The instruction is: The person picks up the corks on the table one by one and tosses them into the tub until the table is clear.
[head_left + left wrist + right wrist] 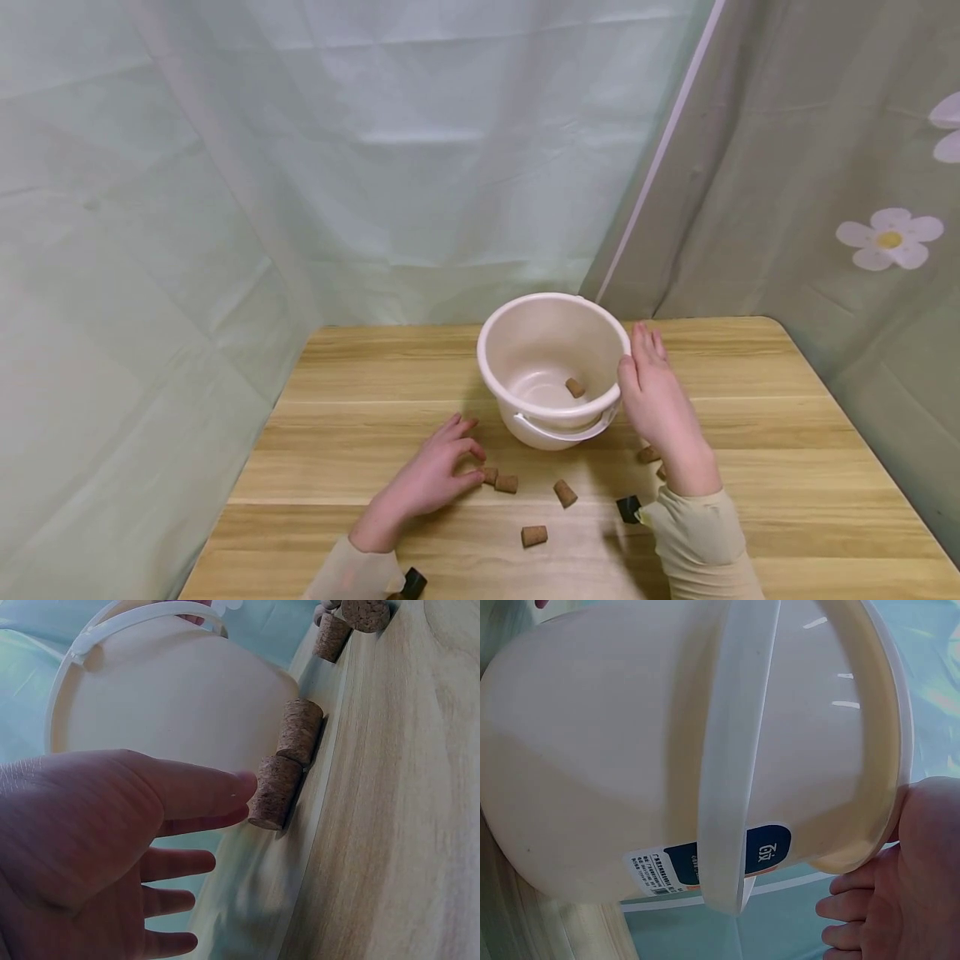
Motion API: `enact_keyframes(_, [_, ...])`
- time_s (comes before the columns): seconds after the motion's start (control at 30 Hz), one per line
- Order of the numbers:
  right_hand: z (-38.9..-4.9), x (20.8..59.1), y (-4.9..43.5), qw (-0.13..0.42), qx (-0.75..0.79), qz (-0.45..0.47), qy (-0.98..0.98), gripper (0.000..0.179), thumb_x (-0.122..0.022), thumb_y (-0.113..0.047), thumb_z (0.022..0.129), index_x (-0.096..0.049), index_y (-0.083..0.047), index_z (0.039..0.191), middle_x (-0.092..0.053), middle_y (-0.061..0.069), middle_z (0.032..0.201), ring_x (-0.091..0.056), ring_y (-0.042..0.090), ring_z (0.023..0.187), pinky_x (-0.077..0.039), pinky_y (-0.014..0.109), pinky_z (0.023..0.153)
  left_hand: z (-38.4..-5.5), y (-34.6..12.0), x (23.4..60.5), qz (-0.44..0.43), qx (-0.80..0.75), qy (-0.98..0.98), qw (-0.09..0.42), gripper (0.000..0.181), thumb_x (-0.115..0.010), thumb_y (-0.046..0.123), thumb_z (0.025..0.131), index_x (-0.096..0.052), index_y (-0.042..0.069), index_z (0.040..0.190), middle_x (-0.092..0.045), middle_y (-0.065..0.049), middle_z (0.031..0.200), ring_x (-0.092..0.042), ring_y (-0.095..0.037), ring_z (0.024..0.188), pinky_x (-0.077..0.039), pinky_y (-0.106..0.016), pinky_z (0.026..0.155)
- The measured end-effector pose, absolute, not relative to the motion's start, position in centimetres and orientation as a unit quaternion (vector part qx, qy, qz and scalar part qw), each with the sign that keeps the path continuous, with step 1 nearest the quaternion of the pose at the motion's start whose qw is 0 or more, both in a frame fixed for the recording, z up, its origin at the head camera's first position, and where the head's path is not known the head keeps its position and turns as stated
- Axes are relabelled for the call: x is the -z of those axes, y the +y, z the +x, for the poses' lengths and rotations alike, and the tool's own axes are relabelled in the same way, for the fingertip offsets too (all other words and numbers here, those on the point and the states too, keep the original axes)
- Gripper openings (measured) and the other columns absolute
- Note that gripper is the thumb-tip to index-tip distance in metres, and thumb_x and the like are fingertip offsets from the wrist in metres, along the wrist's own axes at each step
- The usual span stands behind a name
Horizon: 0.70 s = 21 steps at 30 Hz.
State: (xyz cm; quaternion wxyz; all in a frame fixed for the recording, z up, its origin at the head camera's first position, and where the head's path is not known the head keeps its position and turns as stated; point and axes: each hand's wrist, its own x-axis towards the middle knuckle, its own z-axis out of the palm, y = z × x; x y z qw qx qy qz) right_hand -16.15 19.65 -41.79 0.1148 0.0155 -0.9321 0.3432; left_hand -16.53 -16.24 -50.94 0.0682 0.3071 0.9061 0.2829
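A white bucket [551, 429] stands upright on the wooden table, its handle hanging at the front. One cork [575, 387] lies inside it. My right hand [660, 400] rests against the bucket's right rim with its fingers straight; in the right wrist view the thumb is at the rim. Left of the bucket, my left hand [431, 475] is low over the table, its thumb and forefinger at the end of a cork [275, 793]. Another cork [300, 731] lies end to end with that one. No grip around either cork shows.
Nearer the front edge lie a cork [565, 493] and another cork [534, 536]. More corks [648, 454] lie partly hidden by the right forearm. Black pieces [628, 509] show at the sleeves. Curtains [450, 167] hang behind the table.
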Motion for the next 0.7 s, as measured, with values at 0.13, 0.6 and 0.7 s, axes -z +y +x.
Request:
enact_keyframes(0.13, [-16.09,41.82,19.67,0.115,-0.344,0.015,-0.932,0.065,-0.025,-0.035,0.117,-0.018,0.006,0.167,-0.013,0.022,0.175,-0.005,0.041,0.163,-0.011,0.059,0.13,-16.55,-16.17,50.95,0.31,-0.287,0.904,0.068,0.018,-0.081,0.025,0.095,-0.075,0.014,0.108,-0.046,-0.029,0.16,-0.029,-0.056,0.153,-0.026,-0.077,0.119])
enact_keyframes(0.6, [-16.16,41.81,19.68,0.116,-0.344,0.019,-0.932,0.065,-0.026,-0.034,0.117,-0.02,0.009,0.165,-0.014,0.024,0.174,-0.006,0.042,0.163,-0.012,0.06,0.13,-16.62,-16.0,51.47,0.316,-0.276,0.904,0.078,0.014,-0.082,0.022,0.094,-0.075,0.016,0.104,-0.049,-0.028,0.158,-0.028,-0.058,0.153,-0.028,-0.076,0.119])
enact_keyframes(0.7, [-16.11,41.79,19.7,0.116,-0.345,0.019,-0.931,0.065,-0.026,-0.034,0.117,-0.019,0.008,0.166,-0.014,0.024,0.174,-0.006,0.042,0.163,-0.012,0.059,0.13,-16.64,-15.99,51.48,0.319,-0.274,0.904,0.077,0.011,-0.082,0.021,0.094,-0.075,0.016,0.101,-0.05,-0.028,0.158,-0.028,-0.059,0.153,-0.029,-0.077,0.118])
